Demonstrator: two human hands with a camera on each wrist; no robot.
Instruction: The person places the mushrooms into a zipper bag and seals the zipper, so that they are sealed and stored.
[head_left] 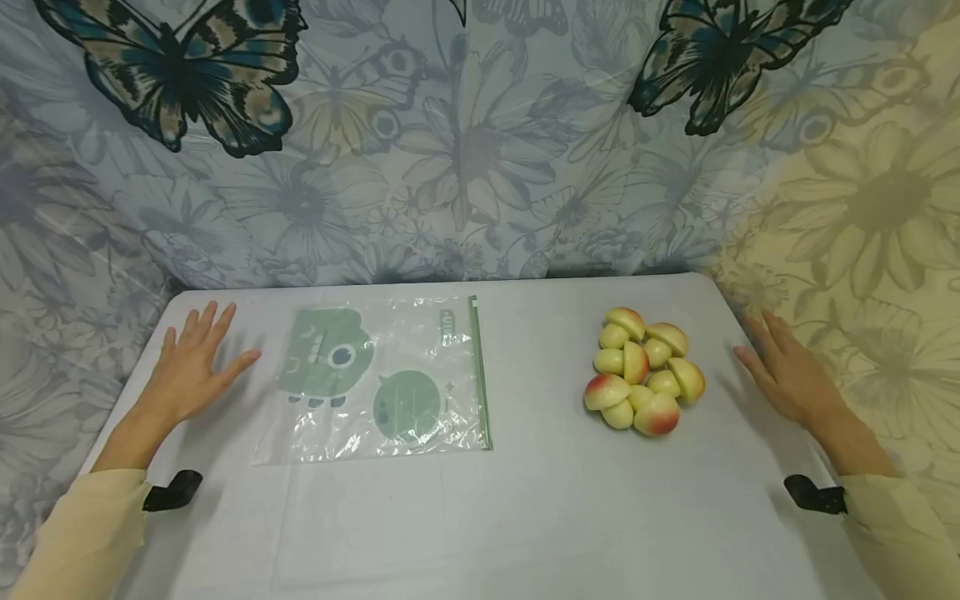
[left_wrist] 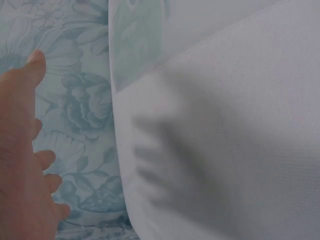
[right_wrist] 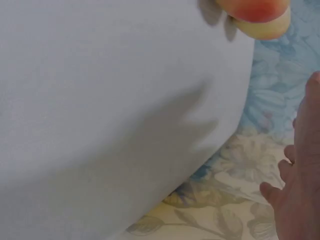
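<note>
White tabletop (head_left: 450,525), butterfly backdrop (head_left: 480,158), bag (head_left: 375,379) between left hand (head_left: 187,371) and mushroom shapes (head_left: 637,364)

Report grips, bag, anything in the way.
Left grip and right grip empty. Bag flat on table, by left grip. Red-yellow pieces clustered between bag and right grip. Nothing visible between left grip and bag.

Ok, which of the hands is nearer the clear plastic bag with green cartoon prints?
Left. The left hand is just left of the bag, not touching it; the right hand is far right, beyond the yellow-and-red mushroom-shaped pieces.
</note>
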